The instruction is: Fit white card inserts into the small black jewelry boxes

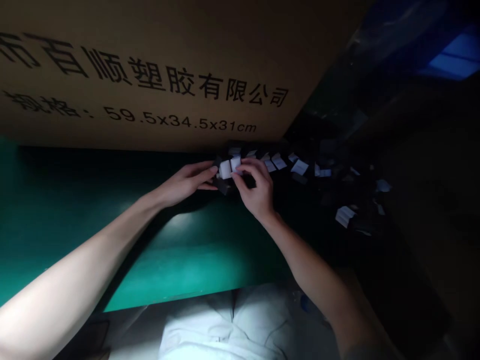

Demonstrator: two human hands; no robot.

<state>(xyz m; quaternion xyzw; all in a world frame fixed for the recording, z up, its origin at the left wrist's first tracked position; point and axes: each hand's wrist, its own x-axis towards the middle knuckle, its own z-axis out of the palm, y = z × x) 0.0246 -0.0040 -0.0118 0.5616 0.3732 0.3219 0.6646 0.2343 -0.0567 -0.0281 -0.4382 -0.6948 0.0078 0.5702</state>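
Note:
My left hand (185, 182) has its thumb and fingers closed on a small dark box-like piece (222, 187), most of it in shadow. A small white folded paper (225, 169) lies over that piece, its two panels opened at a crease. From the other side, my right hand (257, 189) pinches the paper's right panel between thumb and forefinger. Both hands meet just above the green table, near the big carton. How the paper and the dark piece are joined cannot be made out.
A large cardboard carton (150, 120) with black printing stands along the table's back. The green tabletop (180, 260) runs toward my lap. More small dark pieces with white papers (300, 167) lie in a shadowed row to the right, some scattered farther, including a folded paper (345, 216).

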